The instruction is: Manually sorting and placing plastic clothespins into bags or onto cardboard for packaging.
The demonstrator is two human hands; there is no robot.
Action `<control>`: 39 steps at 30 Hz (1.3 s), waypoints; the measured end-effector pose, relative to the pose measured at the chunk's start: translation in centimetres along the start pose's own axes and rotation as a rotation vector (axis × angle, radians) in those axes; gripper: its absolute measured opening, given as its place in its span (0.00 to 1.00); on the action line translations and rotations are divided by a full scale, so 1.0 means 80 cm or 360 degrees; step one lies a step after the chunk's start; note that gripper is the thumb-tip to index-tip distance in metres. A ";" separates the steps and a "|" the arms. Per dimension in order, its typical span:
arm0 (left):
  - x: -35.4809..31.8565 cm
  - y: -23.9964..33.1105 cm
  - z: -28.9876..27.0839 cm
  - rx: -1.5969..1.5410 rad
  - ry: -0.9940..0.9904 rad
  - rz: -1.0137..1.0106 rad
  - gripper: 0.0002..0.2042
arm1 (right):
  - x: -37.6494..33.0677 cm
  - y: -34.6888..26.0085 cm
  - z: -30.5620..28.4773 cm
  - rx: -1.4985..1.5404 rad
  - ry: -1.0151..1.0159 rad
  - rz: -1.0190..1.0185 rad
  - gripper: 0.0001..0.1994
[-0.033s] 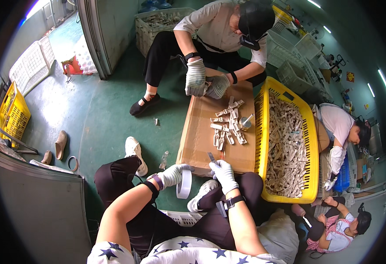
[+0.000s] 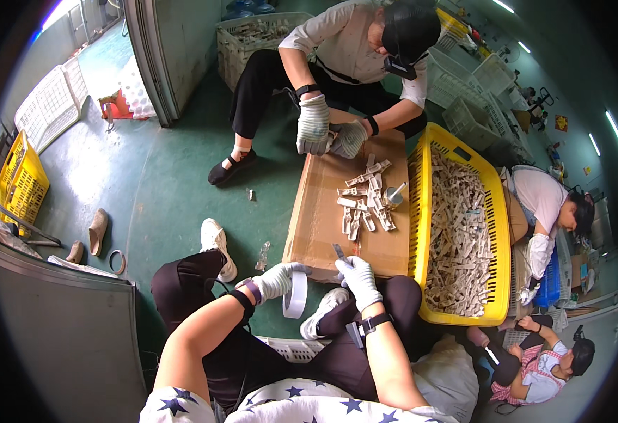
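My left hand, in a white knit glove, is closed on a roll of pale tape that hangs beside the near edge of a cardboard box. My right hand, gloved as well, pinches a small flat grey strip over the box's near edge. Whether that strip is a blade I cannot tell. A pile of pale plastic clip-like parts lies on the box top, with a small round container at its right. Across the box, a co-worker's two gloved hands are together around something mostly hidden.
A yellow basket full of similar pale parts stands against the box's right side. Two more people sit at the right. On the floor at left are shoes and a ring-shaped roll. A white crate shows between my legs.
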State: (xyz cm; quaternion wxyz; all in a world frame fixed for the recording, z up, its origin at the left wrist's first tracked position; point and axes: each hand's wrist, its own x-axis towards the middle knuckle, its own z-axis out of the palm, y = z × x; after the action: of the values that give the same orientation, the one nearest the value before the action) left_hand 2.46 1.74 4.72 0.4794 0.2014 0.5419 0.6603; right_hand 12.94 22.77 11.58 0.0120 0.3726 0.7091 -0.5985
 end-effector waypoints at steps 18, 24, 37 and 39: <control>0.004 -0.012 -0.013 0.0086 -0.0125 -0.0082 0.21 | 0.007 0.011 -0.002 0.0021 -0.0024 -0.0011 0.09; 0.005 -0.021 -0.020 0.0238 -0.0085 -0.0016 0.21 | 0.004 0.006 0.003 0.0011 -0.0013 -0.0029 0.09; 0.002 -0.009 -0.017 0.0214 -0.0130 -0.0052 0.18 | -0.003 -0.001 0.005 -0.0021 0.0020 -0.0034 0.08; 0.002 -0.008 -0.017 0.0108 -0.0173 -0.0038 0.16 | 0.000 0.002 0.004 -0.0011 0.0013 -0.0039 0.08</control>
State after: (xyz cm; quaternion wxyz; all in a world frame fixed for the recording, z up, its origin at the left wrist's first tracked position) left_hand 1.60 1.15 3.65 0.5088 0.2466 0.5394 0.6240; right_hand 12.88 22.51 11.32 0.0030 0.3663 0.7157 -0.5947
